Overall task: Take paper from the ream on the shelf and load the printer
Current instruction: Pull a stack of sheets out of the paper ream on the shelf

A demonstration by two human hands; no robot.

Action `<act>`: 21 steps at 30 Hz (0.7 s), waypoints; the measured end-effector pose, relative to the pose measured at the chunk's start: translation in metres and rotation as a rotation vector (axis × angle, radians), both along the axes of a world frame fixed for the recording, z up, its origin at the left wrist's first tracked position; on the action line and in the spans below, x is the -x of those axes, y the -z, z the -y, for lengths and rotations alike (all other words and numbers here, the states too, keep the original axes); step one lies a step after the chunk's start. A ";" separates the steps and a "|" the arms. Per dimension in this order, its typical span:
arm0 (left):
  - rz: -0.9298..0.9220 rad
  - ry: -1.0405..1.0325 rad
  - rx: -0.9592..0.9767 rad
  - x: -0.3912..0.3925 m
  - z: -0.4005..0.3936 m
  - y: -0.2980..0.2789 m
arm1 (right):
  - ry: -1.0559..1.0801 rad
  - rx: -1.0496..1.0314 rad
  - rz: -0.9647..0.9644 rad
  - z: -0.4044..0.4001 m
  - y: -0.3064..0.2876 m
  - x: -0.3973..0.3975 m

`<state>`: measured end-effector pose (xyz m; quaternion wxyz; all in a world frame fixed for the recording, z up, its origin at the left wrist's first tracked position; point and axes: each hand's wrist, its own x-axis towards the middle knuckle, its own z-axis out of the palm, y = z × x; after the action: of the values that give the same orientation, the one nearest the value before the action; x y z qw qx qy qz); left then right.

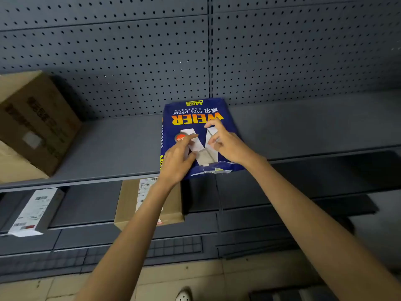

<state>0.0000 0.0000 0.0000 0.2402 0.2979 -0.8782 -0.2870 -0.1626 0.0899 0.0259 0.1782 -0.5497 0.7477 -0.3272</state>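
ream (195, 118) flat on grey shelf (108, 148), pegboard behind | long axis front-to-back, torn end nearest | left hand (176, 161), right hand (227, 146) on top, fingers loose, gripping nothing

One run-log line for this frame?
stage: at shelf | ream: flat, near end torn | left hand: on ream | right hand: on ream | printer: unseen

Glossy blue paper ream wrapper (195, 118), matt grey metal shelf (303, 127), brown cardboard box (36, 118)
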 end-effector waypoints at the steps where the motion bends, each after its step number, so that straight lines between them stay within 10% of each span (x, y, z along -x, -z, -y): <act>1: 0.008 -0.009 0.019 0.000 0.000 0.001 | -0.012 -0.025 -0.017 0.000 0.001 0.000; 21: 0.078 -0.026 0.074 -0.002 -0.003 0.006 | 0.088 -0.066 -0.190 0.011 0.008 -0.016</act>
<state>0.0016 0.0026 -0.0062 0.2201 0.3110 -0.8930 -0.2393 -0.1463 0.0790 0.0175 0.1101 -0.5386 0.7951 -0.2562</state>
